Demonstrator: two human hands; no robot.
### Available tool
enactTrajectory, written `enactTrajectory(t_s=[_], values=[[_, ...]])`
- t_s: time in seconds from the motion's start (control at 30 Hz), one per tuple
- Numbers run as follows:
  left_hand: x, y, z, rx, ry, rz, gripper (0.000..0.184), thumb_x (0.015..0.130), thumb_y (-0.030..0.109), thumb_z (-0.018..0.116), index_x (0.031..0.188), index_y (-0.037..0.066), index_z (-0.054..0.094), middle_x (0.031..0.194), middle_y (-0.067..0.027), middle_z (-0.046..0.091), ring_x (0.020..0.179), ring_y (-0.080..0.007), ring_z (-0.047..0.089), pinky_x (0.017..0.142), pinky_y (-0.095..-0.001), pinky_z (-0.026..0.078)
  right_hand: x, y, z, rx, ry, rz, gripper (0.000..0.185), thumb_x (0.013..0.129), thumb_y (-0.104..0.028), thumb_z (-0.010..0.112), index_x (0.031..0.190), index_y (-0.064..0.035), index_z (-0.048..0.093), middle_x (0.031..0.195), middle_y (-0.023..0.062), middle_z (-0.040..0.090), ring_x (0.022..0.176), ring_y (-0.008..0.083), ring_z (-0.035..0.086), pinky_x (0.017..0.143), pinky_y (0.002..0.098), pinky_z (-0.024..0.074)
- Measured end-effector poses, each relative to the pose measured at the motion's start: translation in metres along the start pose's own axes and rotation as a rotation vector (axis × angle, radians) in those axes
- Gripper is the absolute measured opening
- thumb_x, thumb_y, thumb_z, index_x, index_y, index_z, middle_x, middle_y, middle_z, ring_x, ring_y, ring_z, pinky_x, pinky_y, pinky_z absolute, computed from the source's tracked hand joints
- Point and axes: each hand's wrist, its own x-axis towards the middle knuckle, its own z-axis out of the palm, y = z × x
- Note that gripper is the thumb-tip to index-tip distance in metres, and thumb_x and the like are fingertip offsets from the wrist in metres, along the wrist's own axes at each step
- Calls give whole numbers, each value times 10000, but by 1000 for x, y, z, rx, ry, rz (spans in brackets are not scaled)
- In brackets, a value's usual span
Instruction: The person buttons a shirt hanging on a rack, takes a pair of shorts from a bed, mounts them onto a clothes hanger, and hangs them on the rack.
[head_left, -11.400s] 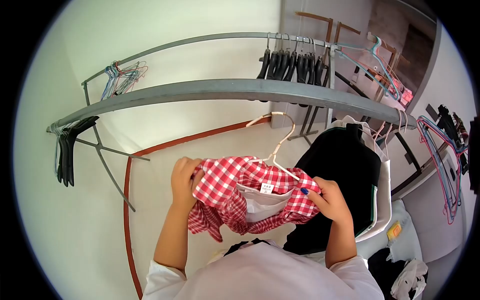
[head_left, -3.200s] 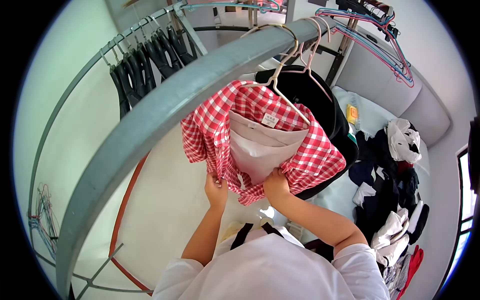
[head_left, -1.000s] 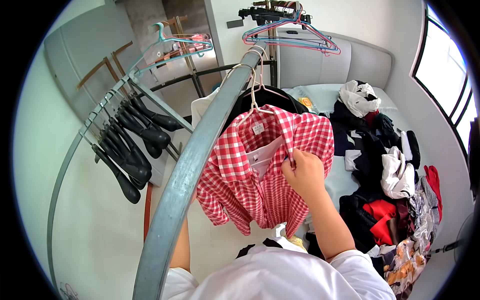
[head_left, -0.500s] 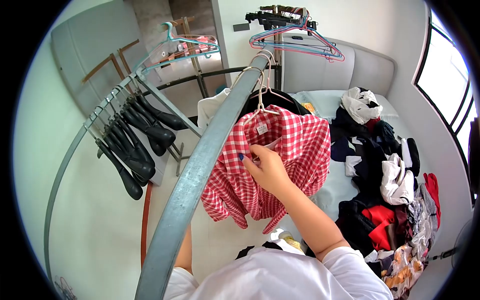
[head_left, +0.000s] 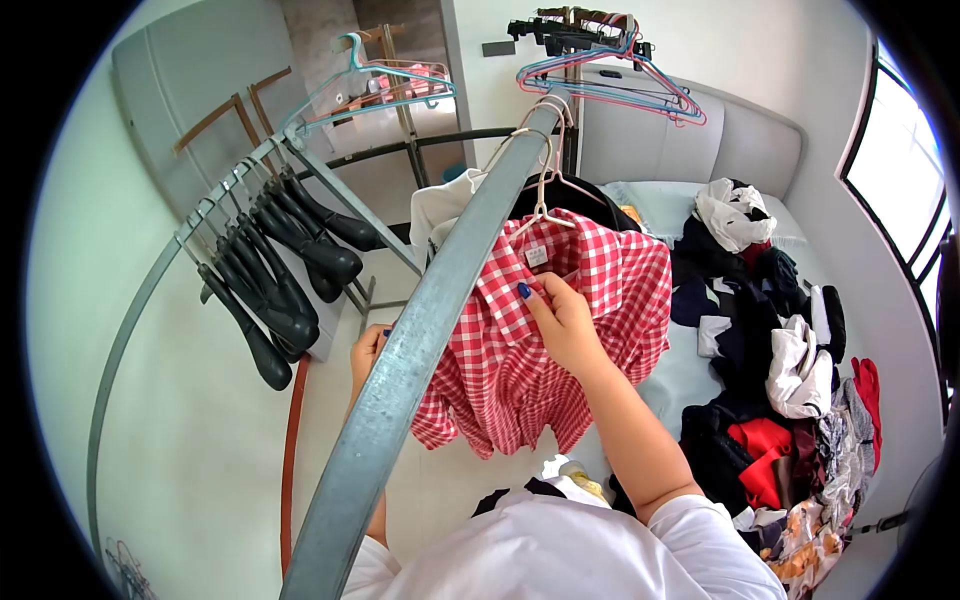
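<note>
At twelve o'clock a shirt hangs from the rail. At two, clothes lie across the bed.

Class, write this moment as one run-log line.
right hand: holding checked shirt | left hand: partly behind rail, grip unclear | checked shirt: on hanger, hooked over rail

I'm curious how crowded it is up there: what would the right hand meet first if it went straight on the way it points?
The right hand would first push into the red checked shirt that it touches. Beyond, the grey rail seems to cross its line, but depth is unclear.
</note>
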Motion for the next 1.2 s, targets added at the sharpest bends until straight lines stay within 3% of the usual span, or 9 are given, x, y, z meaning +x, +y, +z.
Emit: enactTrajectory(t_s=[0.23,0.43,0.5,0.63,0.7,0.8,0.9,1.0,1.2], values=[[-3,-31,-15,156,298,93,302,902,235,456,742,-10,533,578,22,451,549,-40,376,479,-216,327,-1,6,-2,3,63,22,124,824,-59,524,914,25,539,691,102,583,590,112,512,555,246,414],[-8,-87,-34,47,321,-16,215,862,161,507,727,-4,531,594,3,478,564,-44,414,492,-212,355,-1,7,0,40,41,47,148,812,-48,534,937,30,534,733,116,595,630,119,525,588,240,419],[-20,-93,-43,236,208,-176,233,882,163,453,967,-35,541,981,-93,554,886,-143,512,797,-266,388,-4,8,-1,6,19,54,172,808,-31,531,969,27,519,794,121,605,700,136,562,634,247,441],[-44,-60,-21,-101,253,-288,163,878,132,447,927,-9,512,872,-49,537,808,-106,497,731,-238,388,-23,2,-18,86,-23,-51,213,795,28,530,1003,38,490,944,123,585,890,168,582,774,250,468],[-65,-114,-20,162,635,-26,153,866,112,457,967,2,491,836,-39,530,795,-105,492,717,-234,385,-42,11,-36,206,-38,-16,179,818,8,513,995,26,494,910,88,590,860,153,592,738,246,478],[-95,-150,-1,223,629,-116,156,845,92,482,971,1,486,827,-38,538,786,-101,500,688,-227,387,-68,43,-63,284,-60,345,143,842,-31,498,979,8,510,820,38,598,738,122,592,654,227,474],[-125,-151,31,132,381,-136,167,818,59,516,974,4,489,849,-47,551,767,-103,517,671,-220,405,-105,106,-56,127,28,428,133,825,-50,519,940,15,531,777,51,608,707,119,589,627,223,465],[-122,-118,75,181,111,-191,176,785,77,574,929,-12,525,901,-80,576,743,-132,570,622,-246,449,-138,148,-39,8,-153,528,131,776,-64,552,856,40,555,693,81,615,624,119,578,579,249,456],[-90,-137,139,163,139,-181,204,771,76,579,943,-18,520,790,-99,601,729,-184,602,590,-276,467,-149,176,-9,-65,-257,586,139,775,-97,549,859,14,539,708,70,596,571,148,582,495,276,489]])
